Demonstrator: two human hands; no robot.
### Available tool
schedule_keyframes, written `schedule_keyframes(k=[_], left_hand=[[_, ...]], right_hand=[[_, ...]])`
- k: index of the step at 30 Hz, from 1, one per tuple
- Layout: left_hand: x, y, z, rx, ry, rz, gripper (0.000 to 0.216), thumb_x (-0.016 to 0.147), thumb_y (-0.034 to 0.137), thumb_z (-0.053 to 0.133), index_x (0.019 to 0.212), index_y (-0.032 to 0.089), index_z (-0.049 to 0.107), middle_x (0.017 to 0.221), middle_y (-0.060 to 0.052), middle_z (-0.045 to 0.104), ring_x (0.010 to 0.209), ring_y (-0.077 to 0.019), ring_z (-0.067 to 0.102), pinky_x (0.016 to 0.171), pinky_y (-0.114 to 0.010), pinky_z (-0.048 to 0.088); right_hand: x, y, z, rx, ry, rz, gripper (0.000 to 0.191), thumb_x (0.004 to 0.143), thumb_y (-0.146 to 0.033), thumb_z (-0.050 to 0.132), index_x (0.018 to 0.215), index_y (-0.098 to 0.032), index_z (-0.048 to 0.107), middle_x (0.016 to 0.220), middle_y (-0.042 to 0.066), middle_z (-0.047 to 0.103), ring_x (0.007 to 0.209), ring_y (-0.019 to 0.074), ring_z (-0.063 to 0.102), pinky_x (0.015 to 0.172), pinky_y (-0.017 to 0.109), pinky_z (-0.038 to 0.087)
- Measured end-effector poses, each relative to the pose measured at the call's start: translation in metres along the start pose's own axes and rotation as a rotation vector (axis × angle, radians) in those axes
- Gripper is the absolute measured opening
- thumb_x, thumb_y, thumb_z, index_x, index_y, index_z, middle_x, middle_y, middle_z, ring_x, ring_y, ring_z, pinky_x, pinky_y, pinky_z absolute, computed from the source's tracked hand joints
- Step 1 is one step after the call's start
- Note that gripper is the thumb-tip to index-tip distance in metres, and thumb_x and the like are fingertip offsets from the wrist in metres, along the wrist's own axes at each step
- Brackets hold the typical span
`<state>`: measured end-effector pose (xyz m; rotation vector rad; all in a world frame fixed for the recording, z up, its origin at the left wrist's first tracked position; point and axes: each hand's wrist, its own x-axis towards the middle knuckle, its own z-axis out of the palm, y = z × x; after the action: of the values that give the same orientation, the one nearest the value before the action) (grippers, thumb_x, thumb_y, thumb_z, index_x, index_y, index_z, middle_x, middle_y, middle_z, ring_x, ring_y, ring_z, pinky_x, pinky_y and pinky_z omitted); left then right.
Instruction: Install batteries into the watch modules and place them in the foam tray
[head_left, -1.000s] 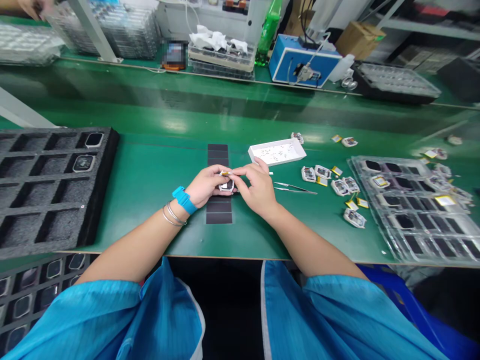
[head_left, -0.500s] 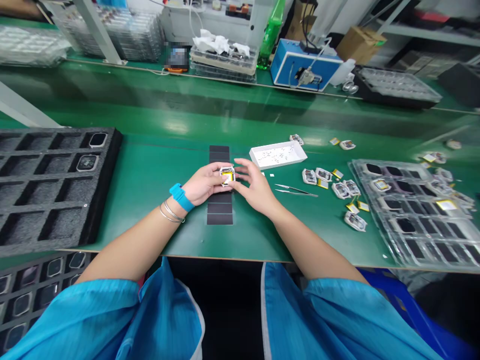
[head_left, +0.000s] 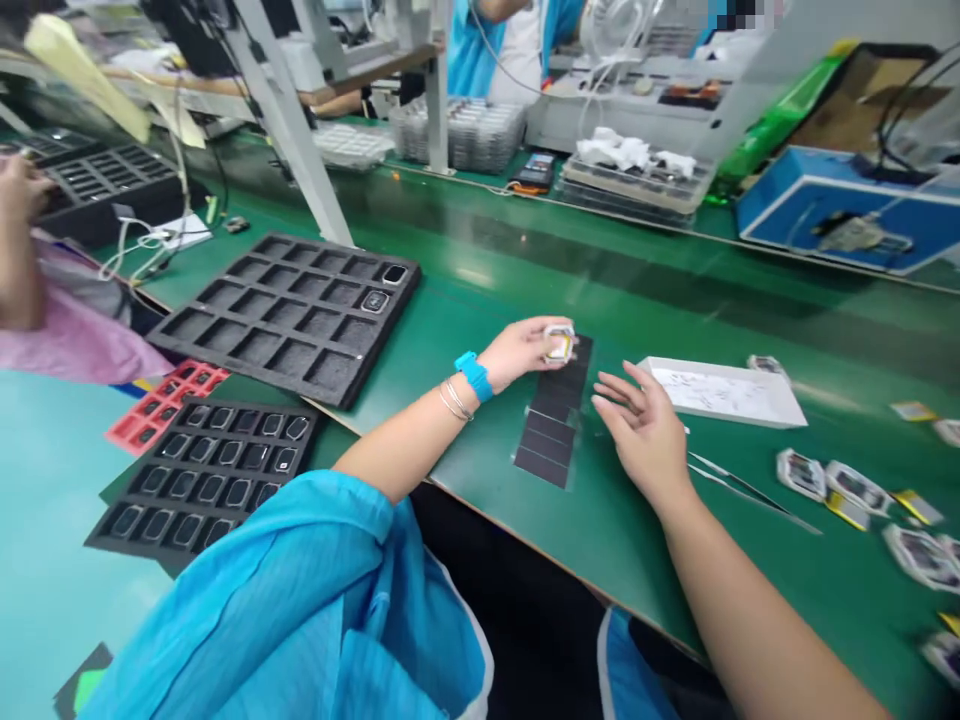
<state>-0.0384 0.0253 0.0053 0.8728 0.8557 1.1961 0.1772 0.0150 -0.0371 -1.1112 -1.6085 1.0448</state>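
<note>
My left hand (head_left: 525,350) is closed around a small white watch case with a yellow part (head_left: 559,343), held just above the far end of a strip of dark pads (head_left: 551,425) on the green table. My right hand (head_left: 641,425) hovers open to the right of the strip, fingers spread, holding nothing. Tweezers (head_left: 739,485) lie on the table just right of that hand. A black foam tray (head_left: 289,315) with two watch cases in its far cells sits to the left of my left hand.
A white shallow box (head_left: 724,392) lies beyond my right hand. Several loose watch cases (head_left: 855,487) lie at the right. A second black tray (head_left: 202,478) full of cases and a red tray (head_left: 165,400) sit lower left. Another person's arm (head_left: 19,250) is at far left.
The view has swung left. My right hand let go of the watch case and drew back, open. My left hand keeps the case and has moved slightly left.
</note>
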Motion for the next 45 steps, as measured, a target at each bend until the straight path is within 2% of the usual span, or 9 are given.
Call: schedule_keyframes(k=[5, 9, 12, 17, 22, 26, 32, 39, 45], left_hand=[[-0.059, 0.046, -0.053, 0.142, 0.171, 0.317, 0.054, 0.081, 0.031, 0.071, 0.133, 0.023, 0.058, 0.128, -0.008, 0.066, 0.116, -0.0223, 0.064, 0.104, -0.041, 0.047], [-0.111, 0.065, -0.107, 0.801, 0.708, 0.443, 0.059, 0.072, 0.03, 0.076, 0.127, 0.017, 0.062, 0.117, -0.01, 0.065, 0.106, -0.0239, 0.064, 0.098, -0.04, 0.05], [-0.129, 0.068, -0.138, 1.302, 1.03, 0.3, 0.051, 0.073, 0.027, 0.073, 0.121, 0.015, 0.064, 0.113, -0.012, 0.062, 0.107, -0.0267, 0.06, 0.1, -0.042, 0.047], [-0.131, 0.061, -0.159, 1.575, 1.044, -0.024, 0.035, 0.084, 0.037, 0.058, 0.11, 0.014, 0.069, 0.103, -0.017, 0.063, 0.106, -0.036, 0.058, 0.094, -0.051, 0.046], [-0.126, 0.052, -0.144, 1.667, 1.096, 0.328, 0.037, 0.087, 0.044, 0.055, 0.112, 0.018, 0.067, 0.115, -0.015, 0.063, 0.116, -0.038, 0.054, 0.1, -0.06, 0.042], [-0.104, 0.034, -0.095, 1.615, 0.469, 0.62, 0.036, 0.093, 0.044, 0.052, 0.121, 0.022, 0.063, 0.115, -0.008, 0.067, 0.111, -0.0279, 0.061, 0.103, -0.049, 0.048], [-0.061, -0.024, 0.003, 1.76, -0.4, 0.378, 0.071, 0.089, 0.054, 0.06, 0.151, 0.027, 0.04, 0.161, -0.014, 0.031, 0.15, -0.0389, 0.024, 0.115, -0.063, 0.03], [-0.054, -0.045, 0.029, 1.803, -0.402, 0.202, 0.076, 0.089, 0.065, 0.051, 0.153, 0.028, 0.036, 0.164, -0.015, 0.021, 0.152, -0.0403, 0.016, 0.115, -0.072, 0.019], [-0.033, -0.004, 0.045, 1.429, -0.19, 0.161, 0.066, 0.09, 0.053, 0.056, 0.144, 0.016, 0.048, 0.14, -0.017, 0.057, 0.131, -0.0348, 0.052, 0.107, -0.056, 0.042]], right_hand=[[-0.001, -0.002, -0.002, -0.043, 0.057, -0.015, 0.051, 0.082, -0.051, 0.069, 0.123, -0.024, 0.058, 0.115, 0.013, 0.071, 0.109, 0.0266, 0.07, 0.099, 0.051, 0.055], [-0.003, -0.008, -0.001, -0.108, 0.087, -0.065, 0.042, 0.086, -0.049, 0.065, 0.118, -0.023, 0.061, 0.109, 0.011, 0.073, 0.102, 0.0247, 0.071, 0.097, 0.05, 0.055], [0.008, -0.017, -0.011, -0.215, 0.153, -0.171, 0.037, 0.087, -0.045, 0.062, 0.116, -0.023, 0.064, 0.107, 0.01, 0.073, 0.098, 0.0241, 0.071, 0.095, 0.049, 0.055], [0.067, -0.046, -0.068, -0.761, 0.221, -0.311, 0.027, 0.085, -0.029, 0.063, 0.109, -0.018, 0.071, 0.114, 0.015, 0.072, 0.111, 0.0274, 0.064, 0.103, 0.047, 0.045], [0.128, -0.046, -0.146, -1.122, 0.12, 0.362, 0.044, 0.098, -0.036, 0.05, 0.128, -0.007, 0.063, 0.13, 0.022, 0.064, 0.12, 0.0266, 0.061, 0.102, 0.037, 0.044], [0.149, -0.018, -0.174, -1.177, 0.114, 0.676, 0.042, 0.092, -0.038, 0.06, 0.114, -0.003, 0.071, 0.125, 0.026, 0.066, 0.12, 0.0331, 0.062, 0.1, 0.038, 0.048], [0.161, 0.007, -0.142, -1.168, 0.103, 0.739, 0.057, 0.087, -0.052, 0.063, 0.124, -0.009, 0.067, 0.131, 0.023, 0.063, 0.122, 0.0337, 0.061, 0.098, 0.039, 0.051], [0.156, -0.013, -0.122, -1.159, 0.128, 0.611, 0.041, 0.078, -0.038, 0.071, 0.106, -0.007, 0.073, 0.117, 0.026, 0.069, 0.113, 0.037, 0.066, 0.089, 0.041, 0.054], [0.137, -0.041, -0.09, -0.592, 0.636, 0.171, 0.036, 0.07, -0.032, 0.075, 0.103, -0.016, 0.075, 0.098, 0.018, 0.077, 0.093, 0.0287, 0.074, 0.081, 0.036, 0.055]])
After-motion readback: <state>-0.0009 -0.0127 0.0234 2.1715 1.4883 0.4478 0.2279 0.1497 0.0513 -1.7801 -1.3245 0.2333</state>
